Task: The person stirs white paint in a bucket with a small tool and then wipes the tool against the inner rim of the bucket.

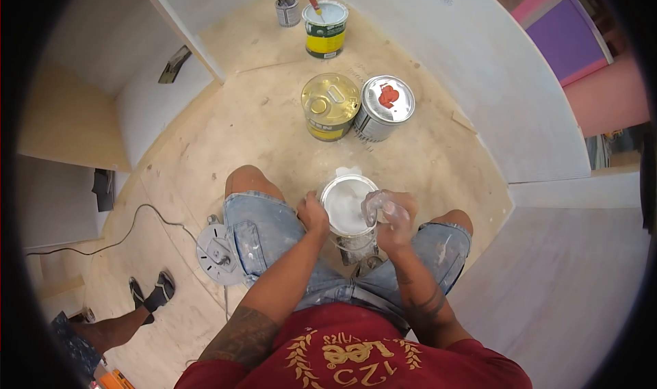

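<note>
Between my knees stands an open round can of white paint (348, 208), its pale contents filling much of the mouth. My left hand (313, 213) is closed at the can's left side, fingers curled against it. Over the right part of the rim, my right hand (402, 219) grips a clear plastic container (374, 208), which is tilted toward the paint. Its exact shape is partly hidden by my fingers. A wire handle hangs on the near side of the can.
Ahead stand a gold-topped can (330, 97), a silver-lidded can (388, 100) with a red blotch, a green-and-yellow can (325, 36) holding a brush, and a small can (287, 11). A grey round device (217, 255) with a cord lies left. Another person's foot (159, 291) is beyond.
</note>
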`<state>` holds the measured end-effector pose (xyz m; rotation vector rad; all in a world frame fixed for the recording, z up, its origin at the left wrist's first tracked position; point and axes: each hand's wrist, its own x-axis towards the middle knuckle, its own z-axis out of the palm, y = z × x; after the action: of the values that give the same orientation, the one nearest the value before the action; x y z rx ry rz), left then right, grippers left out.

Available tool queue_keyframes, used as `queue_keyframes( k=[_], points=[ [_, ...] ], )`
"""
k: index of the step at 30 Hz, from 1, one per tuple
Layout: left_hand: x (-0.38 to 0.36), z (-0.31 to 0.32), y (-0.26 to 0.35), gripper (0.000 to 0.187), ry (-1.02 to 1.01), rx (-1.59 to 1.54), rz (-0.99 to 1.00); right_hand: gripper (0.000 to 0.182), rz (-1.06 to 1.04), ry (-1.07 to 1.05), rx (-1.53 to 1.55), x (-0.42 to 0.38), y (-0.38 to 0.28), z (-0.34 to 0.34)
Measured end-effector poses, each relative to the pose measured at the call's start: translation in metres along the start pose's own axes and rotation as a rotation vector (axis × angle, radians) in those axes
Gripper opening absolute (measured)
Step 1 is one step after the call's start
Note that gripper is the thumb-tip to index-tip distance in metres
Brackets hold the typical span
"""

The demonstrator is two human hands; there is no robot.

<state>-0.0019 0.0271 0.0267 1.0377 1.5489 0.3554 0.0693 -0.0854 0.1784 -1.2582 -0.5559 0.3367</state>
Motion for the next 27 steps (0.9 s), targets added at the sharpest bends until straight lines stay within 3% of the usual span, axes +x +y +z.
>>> queue_keyframes(
  k=[2, 4, 7, 8, 10, 11, 13, 14, 16, 17, 19, 20, 22, 27],
  points=[
    [0.001, 0.0, -0.001, 0.048, -0.022, -0.074, -0.013, 0.042, -0.097, -0.127, 0.056, -0.004, 0.02, -0.006],
    [0.006, 0.001, -0.01, 0.049, -0.013, -0.042, -0.007, 0.044, 0.077, -0.011, 0.108, -0.019, 0.084, -0.027],
    [0.008, 0.002, -0.006, 0.048, 0.004, -0.022, 0.018, 0.04, 0.17, -0.182, -0.034, -0.02, 0.08, -0.04],
    [0.007, 0.002, -0.007, 0.047, 0.016, -0.016, 0.014, 0.04, 0.173, -0.193, -0.031, -0.019, 0.056, -0.03],
    [0.003, -0.002, -0.004, 0.047, 0.017, 0.004, 0.001, 0.038, 0.136, -0.16, -0.345, -0.016, -0.012, -0.002],
    [0.003, 0.0, -0.002, 0.046, 0.009, 0.012, -0.006, 0.038, 0.141, -0.169, -0.344, -0.016, -0.009, -0.005],
    [0.002, 0.003, -0.002, 0.046, 0.025, 0.002, 0.004, 0.04, 0.136, -0.168, 0.083, -0.02, 0.006, -0.015],
    [0.004, 0.003, -0.001, 0.046, 0.032, -0.01, 0.024, 0.04, 0.131, -0.158, 0.087, -0.022, 0.032, -0.02],
    [0.008, 0.002, -0.007, 0.046, 0.016, 0.0, 0.04, 0.042, -0.098, -0.259, 0.01, -0.028, 0.086, -0.029],
    [0.008, 0.002, -0.009, 0.046, 0.01, -0.002, 0.046, 0.042, -0.101, -0.257, 0.01, -0.033, 0.084, -0.028],
    [0.009, 0.003, -0.013, 0.046, 0.024, 0.006, 0.058, 0.039, 0.125, -0.221, -0.097, -0.038, 0.081, -0.026],
    [0.01, 0.004, -0.012, 0.047, 0.038, 0.019, 0.066, 0.039, 0.12, -0.23, -0.094, -0.029, 0.055, -0.018],
    [0.004, 0.002, -0.004, 0.047, 0.029, 0.003, 0.06, 0.033, -0.116, -0.4, -0.112, -0.009, -0.016, 0.002],
    [0.013, 0.002, -0.015, 0.047, 0.013, -0.028, 0.062, 0.027, -0.176, -0.331, -0.15, -0.028, 0.085, -0.012]
  ],
)
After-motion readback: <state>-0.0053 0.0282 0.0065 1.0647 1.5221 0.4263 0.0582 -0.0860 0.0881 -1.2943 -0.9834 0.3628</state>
